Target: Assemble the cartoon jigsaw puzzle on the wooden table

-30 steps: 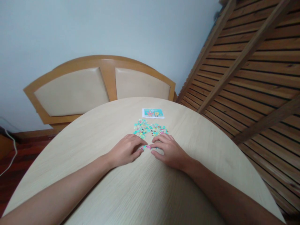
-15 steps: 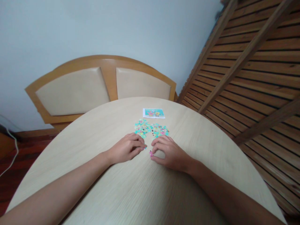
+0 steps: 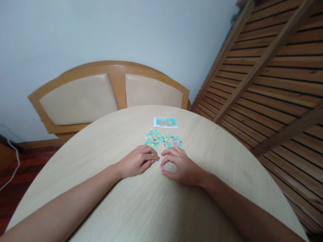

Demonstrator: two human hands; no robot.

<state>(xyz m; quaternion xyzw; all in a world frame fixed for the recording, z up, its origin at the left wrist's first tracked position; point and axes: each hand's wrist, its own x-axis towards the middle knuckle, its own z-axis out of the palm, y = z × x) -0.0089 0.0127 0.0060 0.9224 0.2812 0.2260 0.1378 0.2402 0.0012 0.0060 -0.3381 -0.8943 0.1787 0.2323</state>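
Note:
My right hand (image 3: 180, 165) pinches a small pink jigsaw piece (image 3: 162, 168) between thumb and forefinger, just over the table. Opposite it, my left hand (image 3: 139, 160) is closed, with thumb and fingertips around a small multicoloured jigsaw piece (image 3: 157, 160), partly hidden by the fingers. Beyond both hands lie two loose heaps of jigsaw pieces, a left heap (image 3: 152, 137) and a right heap (image 3: 172, 140), mostly turquoise with pink and yellow bits. Behind the heaps rests a picture sheet (image 3: 166, 122) with cartoon figures on turquoise.
The round pale wooden table (image 3: 106, 208) spreads under both forearms. A padded wooden headboard-like panel (image 3: 117, 84) stands past its far edge, against the wall. Slatted wood (image 3: 272, 77) rises at the right. A white cable (image 3: 17, 158) hangs at the left.
The pink piece has tilted and shifted slightly toward me in my right hand, whose fingers have curled rounder. My left fingertips have edged a little to the right with their piece.

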